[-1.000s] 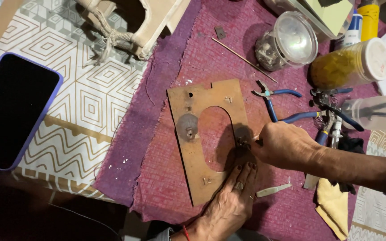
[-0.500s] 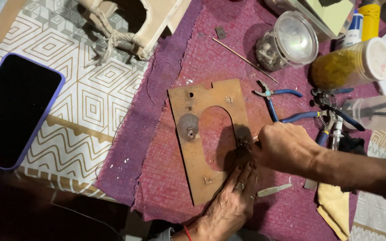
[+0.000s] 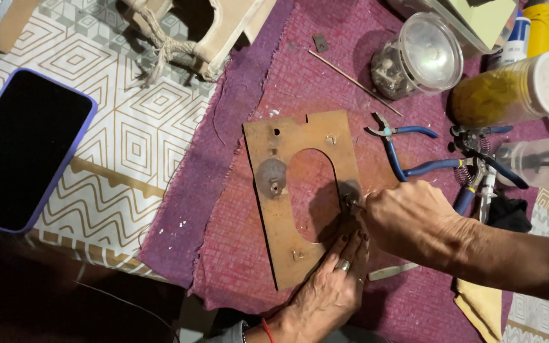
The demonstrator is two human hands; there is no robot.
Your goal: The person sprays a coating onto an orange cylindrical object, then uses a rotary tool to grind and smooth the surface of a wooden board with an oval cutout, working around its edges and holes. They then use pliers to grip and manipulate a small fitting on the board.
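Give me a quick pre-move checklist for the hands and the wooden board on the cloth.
1. Board flat on purple cloth: ok.
2. Left hand pressing the board's lower edge: ok.
3. Right hand at the small fitting by the oval cutout: ok.
4. Right grip closed on the fitting: cannot tell, fingers hide it.
5. Blue pliers clear of the board: ok.
6. Phone away from the work: ok.

The left hand [image 3: 332, 289] comes up from the bottom edge, lying flat and palm down with fingers extended forward and a ring on one finger. The right hand [image 3: 408, 216] reaches in from the right on a bare forearm, fingers curled into a pinch at its leftmost tip.
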